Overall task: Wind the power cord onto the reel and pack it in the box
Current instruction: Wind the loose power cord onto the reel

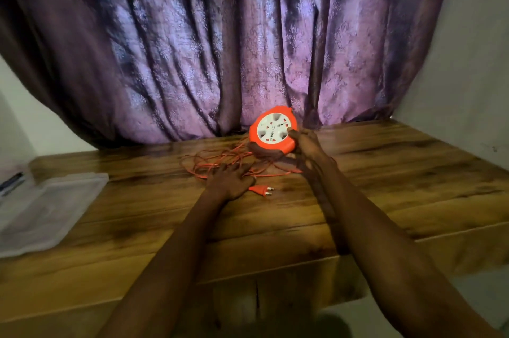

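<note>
The reel (pixel 273 129) stands tilted at the far edge of the surface (pixel 385 178), just before the curtain (pixel 220 48); it is held at its right rim by the right hand (pixel 305 145), thumb on the white face, the remaining fingers blurred. The cord (pixel 217 160) lies loose in a tangle beside the reel; little or none appears wound, so winding is judged barely begun. The plug (pixel 261 190) lies free near the left hand (pixel 231 179), which rests flat, fingers spread, on the cord; nothing is gripped by it. A clear box (pixel 49 208) sits well apart at the left, partly cut off; whether it is open cannot be told; packing remains.
</note>
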The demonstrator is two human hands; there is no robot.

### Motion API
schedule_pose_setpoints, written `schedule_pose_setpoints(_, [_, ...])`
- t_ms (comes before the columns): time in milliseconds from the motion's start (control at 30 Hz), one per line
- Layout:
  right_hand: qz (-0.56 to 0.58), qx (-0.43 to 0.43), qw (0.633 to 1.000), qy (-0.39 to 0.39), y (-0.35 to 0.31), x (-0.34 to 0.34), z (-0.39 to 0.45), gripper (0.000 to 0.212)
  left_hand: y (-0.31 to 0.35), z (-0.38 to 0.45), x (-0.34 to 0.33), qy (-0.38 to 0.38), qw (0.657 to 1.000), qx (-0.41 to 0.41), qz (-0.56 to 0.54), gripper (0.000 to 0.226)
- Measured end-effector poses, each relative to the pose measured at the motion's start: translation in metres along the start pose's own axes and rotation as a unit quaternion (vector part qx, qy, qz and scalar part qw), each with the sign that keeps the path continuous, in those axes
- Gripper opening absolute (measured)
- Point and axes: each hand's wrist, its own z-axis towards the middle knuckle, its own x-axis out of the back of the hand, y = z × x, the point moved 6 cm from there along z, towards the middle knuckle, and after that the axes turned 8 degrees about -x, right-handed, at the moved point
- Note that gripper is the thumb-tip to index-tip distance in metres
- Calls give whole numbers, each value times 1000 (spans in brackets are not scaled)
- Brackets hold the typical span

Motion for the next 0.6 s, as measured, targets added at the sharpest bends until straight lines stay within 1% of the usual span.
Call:
schedule_pose_setpoints(133, [-3, -1, 999, -38, 9, -46, 0, 44, -57, -19, 3, 31, 998, 53, -13, 65])
schedule_pose_setpoints(233, [-21, -11, 997, -71, 19, -85, 2, 47, -98, -35, 7, 34, 995, 97, -13, 68])
schedule_pose_setpoints(333, [-24, -5, 995, -100, 26, -123, 2, 45, -134, -52, 13, 29, 991, 132, -4, 68])
schedule_pose_setpoints(467, [-16, -1, 991, -131, 35, -157, 1, 42, -171, -68, 20, 24, 985, 172, 15, 65])
schedule_pose_setpoints(533, [-13, 3, 990, -137, 37, -166, 2, 43, -181, -72, 23, 31, 983, 179, 24, 64])
schedule_pose_setpoints(600, [-10, 2, 990, -144, 37, -168, 3, 41, -180, -73, 25, 59, 984, 162, 47, 61])
